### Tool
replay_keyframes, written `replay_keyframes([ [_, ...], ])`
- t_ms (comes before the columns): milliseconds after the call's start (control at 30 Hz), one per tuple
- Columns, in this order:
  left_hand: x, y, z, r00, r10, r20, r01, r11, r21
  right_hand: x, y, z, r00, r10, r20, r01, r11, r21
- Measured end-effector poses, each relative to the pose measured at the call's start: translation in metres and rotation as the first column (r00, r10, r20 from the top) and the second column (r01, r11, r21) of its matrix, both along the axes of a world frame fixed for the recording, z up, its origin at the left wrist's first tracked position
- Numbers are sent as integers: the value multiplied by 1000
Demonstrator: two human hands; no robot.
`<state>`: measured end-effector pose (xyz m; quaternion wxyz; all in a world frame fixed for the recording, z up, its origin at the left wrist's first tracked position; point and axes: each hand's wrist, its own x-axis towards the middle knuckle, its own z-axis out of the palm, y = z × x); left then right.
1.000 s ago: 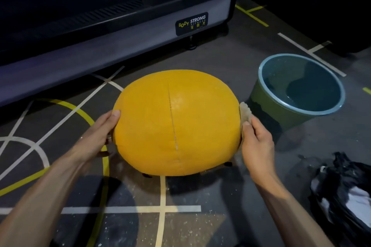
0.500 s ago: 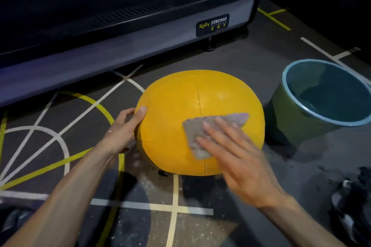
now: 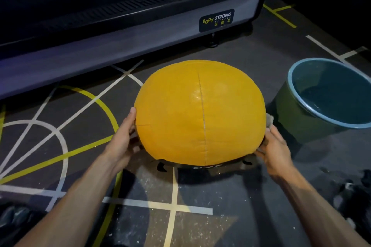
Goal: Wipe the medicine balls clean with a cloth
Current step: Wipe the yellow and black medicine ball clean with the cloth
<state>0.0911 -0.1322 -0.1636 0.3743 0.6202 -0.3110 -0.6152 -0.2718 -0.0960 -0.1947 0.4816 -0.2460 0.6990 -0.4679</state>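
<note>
medicine ball: the yellow medicine ball [image 3: 200,112] is sitting on the dark gym floor [image 3: 251,62], in the middle of the view, in front of you. a stitched seam is running top to bottom down its face. a dark panel with pale lettering is showing along its lower edge; the lettering is too blurred to read.

left hand: your left hand [image 3: 122,142] is resting flat against the ball's left side, thumb lying up along the curve, fingers going behind the ball and partly hidden. the hand is spread, not curled round anything.

right hand: your right hand [image 3: 275,146] is pressing on the ball's lower right side. the fingers are lying mostly straight against the ball, with the cloth under them.

cloth: the grey cloth [image 3: 270,119] is sticking up past your right fingertips, sandwiched between hand and ball. only a small corner is showing.

bucket: a green bucket [image 3: 291,118] with a pale blue rim is standing to the right of the ball, near it but not touching. water is lying in the bottom.

floor markings: white and yellow painted lines are crossing under and to the left of the ball.

machine: a grey machine base [image 3: 120,46] with a "body strong" label [image 3: 216,20] is running along behind the ball.
</note>
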Motion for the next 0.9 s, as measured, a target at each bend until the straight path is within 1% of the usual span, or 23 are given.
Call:
replay_keyframes([
  [100,0,-6,14,1000,5,28,-3,998,-67,1,-4,17,998,-29,-53,25,997,-79],
  [200,7,-9,37,998,-9,66,17,992,-125,-2,5,41,986,-75,-151,48,983,-177],
  [267,11,-8,45,996,-37,82,51,984,-170,1,17,54,971,-88,-221,31,968,-249],
  [400,10,2,46,988,-113,102,127,983,-135,8,32,71,951,-140,-277,28,927,-374],
  [467,10,10,34,983,-93,156,111,988,-111,11,34,70,938,-111,-328,-17,932,-362],
  [567,8,22,22,978,-77,195,95,992,-86,16,39,58,885,-19,-464,-96,970,-223],
  [600,6,24,23,974,-95,204,116,989,-95,17,41,57,869,-5,-495,-100,978,-185],
  [633,3,25,28,968,-119,221,145,983,-108,18,43,60,872,-3,-490,-89,983,-163],
  [700,2,23,34,948,-142,283,186,973,-137,19,42,64,903,-33,-428,-48,983,-178],
  [800,6,18,31,917,-173,360,262,941,-216,26,40,69,934,-63,-353,-33,965,-259],
  [867,7,16,25,900,-219,378,324,915,-242,28,37,71,919,-71,-387,-47,957,-287],
  [900,8,16,23,893,-226,388,337,909,-247,29,36,73,904,-56,-423,-80,952,-296],
])
